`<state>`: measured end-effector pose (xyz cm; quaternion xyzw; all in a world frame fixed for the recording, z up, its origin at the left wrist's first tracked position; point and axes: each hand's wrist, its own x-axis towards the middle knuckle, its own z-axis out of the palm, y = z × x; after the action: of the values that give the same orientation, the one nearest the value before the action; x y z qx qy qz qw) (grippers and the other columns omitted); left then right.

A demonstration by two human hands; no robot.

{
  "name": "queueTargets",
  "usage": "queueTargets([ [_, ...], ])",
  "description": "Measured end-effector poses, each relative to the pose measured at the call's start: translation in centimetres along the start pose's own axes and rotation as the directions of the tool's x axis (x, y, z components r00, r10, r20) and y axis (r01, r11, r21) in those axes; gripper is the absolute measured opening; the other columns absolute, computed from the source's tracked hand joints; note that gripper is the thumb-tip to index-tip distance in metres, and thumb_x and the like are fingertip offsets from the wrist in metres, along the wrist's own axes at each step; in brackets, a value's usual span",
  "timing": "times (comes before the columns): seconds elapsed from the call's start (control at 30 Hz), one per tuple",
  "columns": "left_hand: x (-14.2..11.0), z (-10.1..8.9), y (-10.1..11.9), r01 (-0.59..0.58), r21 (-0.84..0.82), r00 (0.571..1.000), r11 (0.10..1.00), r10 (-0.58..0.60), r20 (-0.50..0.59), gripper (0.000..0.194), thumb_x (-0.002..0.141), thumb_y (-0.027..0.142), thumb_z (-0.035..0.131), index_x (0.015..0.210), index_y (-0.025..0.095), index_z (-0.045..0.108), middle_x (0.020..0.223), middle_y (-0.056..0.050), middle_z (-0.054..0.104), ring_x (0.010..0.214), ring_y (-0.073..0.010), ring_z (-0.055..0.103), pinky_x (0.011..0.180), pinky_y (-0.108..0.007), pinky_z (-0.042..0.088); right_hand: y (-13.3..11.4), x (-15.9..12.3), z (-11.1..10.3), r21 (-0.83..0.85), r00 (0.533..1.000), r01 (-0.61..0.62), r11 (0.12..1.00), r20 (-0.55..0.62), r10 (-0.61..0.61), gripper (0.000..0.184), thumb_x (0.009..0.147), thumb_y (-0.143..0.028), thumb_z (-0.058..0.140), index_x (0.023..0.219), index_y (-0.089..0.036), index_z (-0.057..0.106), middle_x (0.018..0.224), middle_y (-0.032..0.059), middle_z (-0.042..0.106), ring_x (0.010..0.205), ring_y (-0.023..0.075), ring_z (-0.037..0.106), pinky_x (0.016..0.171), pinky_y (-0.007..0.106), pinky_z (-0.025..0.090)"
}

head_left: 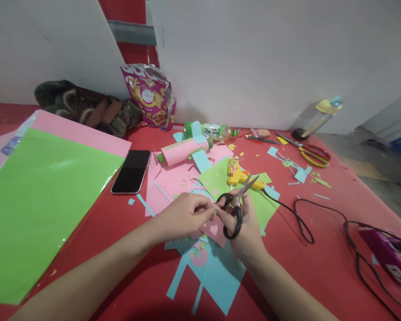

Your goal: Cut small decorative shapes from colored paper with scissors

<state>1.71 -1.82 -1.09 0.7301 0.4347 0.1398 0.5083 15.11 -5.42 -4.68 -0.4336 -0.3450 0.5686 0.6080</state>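
Observation:
My right hand (245, 229) grips black-handled scissors (235, 205), whose blades point up and to the right. My left hand (183, 214) is closed in a pinch on a tiny scrap of paper I can barely make out, right beside the scissors' handles. Both hands hover over cut pink paper (173, 180), a light green sheet (217, 178) and blue offcuts (217, 278) on the red table (120, 227).
A yellow glue gun (237, 174) with a black cord (303, 223) lies just beyond my hands. A phone (132, 171), large green and pink sheets (36, 200), a pink paper-wrapped roll (183, 150), a green bottle (213, 130), a snack bag (150, 94), red scissors (312, 154) and a purple power strip (389, 252) surround them.

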Motion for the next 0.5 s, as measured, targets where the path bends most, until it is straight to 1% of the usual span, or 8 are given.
queueTargets([
  [0.23, -0.04, 0.07, 0.27, 0.047, -0.04, 0.999, 0.998, -0.047, 0.01, 0.025, 0.075, 0.03, 0.039, 0.056, 0.015, 0.047, 0.051, 0.004, 0.043, 0.045, -0.0068, 0.037, 0.042, -0.018, 0.028, -0.14, 0.03, 0.06, -0.012, 1.0, 0.008, 1.0, -0.008, -0.008, 0.033, 0.061, -0.013, 0.064, 0.082, -0.025, 0.043, 0.069, -0.006, 0.052, 0.058, 0.008, 0.049, 0.05, 0.019, 0.04],
  [0.5, -0.1, 0.06, 0.44, 0.048, -0.023, 0.999, 0.999, -0.048, 0.006, 0.024, 0.074, 0.029, 0.04, 0.056, 0.015, 0.047, 0.049, 0.004, 0.041, 0.044, -0.0064, 0.036, 0.04, -0.018, 0.026, -0.02, 0.01, 0.12, -0.026, 1.0, 0.003, 1.0, -0.009, -0.003, 0.034, 0.061, -0.013, 0.065, 0.083, -0.025, 0.043, 0.069, -0.0058, 0.051, 0.057, 0.0081, 0.049, 0.05, 0.019, 0.04],
])
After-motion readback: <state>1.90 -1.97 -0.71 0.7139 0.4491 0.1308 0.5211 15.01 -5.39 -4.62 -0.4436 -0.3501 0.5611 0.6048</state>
